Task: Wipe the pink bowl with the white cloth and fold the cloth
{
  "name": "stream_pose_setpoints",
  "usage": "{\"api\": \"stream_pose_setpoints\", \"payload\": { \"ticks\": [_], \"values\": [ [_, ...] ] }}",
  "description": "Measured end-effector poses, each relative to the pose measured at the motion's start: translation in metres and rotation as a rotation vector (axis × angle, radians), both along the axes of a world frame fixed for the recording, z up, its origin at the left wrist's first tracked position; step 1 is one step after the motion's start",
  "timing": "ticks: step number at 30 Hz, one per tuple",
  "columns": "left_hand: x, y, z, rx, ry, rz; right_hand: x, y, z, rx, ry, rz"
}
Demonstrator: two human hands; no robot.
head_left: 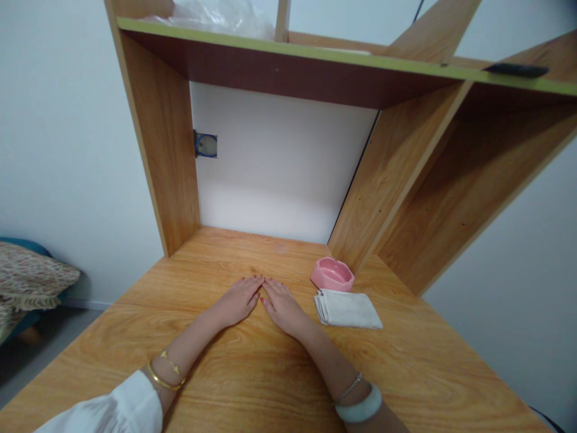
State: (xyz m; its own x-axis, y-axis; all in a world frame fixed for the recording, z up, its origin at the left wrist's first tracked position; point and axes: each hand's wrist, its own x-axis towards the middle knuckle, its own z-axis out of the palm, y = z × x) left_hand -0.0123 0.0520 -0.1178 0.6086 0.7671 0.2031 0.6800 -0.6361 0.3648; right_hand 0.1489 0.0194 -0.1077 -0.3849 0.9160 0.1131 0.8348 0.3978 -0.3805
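Note:
My left hand (pixel 238 299) lies flat, palm down, on the wooden desk (pixel 406 361), fingers stretched out and holding nothing. My right hand (pixel 282 305) lies flat beside it the same way, and the fingertips of the two hands nearly touch. A folded white cloth (pixel 347 308) rests just right of my right hand, apart from it. Behind the cloth sits a small pink dish (pixel 332 274). Gold bangles are on my left wrist, and a pale bangle and a thin chain on my right.
A wooden shelf unit (pixel 171 162) rises at the back of the desk, with a green-edged shelf (pixel 315 54) overhead holding a clear plastic bag (pixel 220 17) and a dark flat object (pixel 516 70). A wall socket box (pixel 205 145) sits behind. A patterned cloth (pixel 27 279) lies at the far left.

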Motion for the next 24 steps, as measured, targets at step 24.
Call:
{"api": "stream_pose_setpoints", "payload": {
  "ticks": [24],
  "values": [
    [-0.0005, -0.0028, 0.0034, -0.021, 0.002, -0.002, -0.0004, -0.0016, 0.0015, 0.010, 0.005, -0.001]
  ]
}}
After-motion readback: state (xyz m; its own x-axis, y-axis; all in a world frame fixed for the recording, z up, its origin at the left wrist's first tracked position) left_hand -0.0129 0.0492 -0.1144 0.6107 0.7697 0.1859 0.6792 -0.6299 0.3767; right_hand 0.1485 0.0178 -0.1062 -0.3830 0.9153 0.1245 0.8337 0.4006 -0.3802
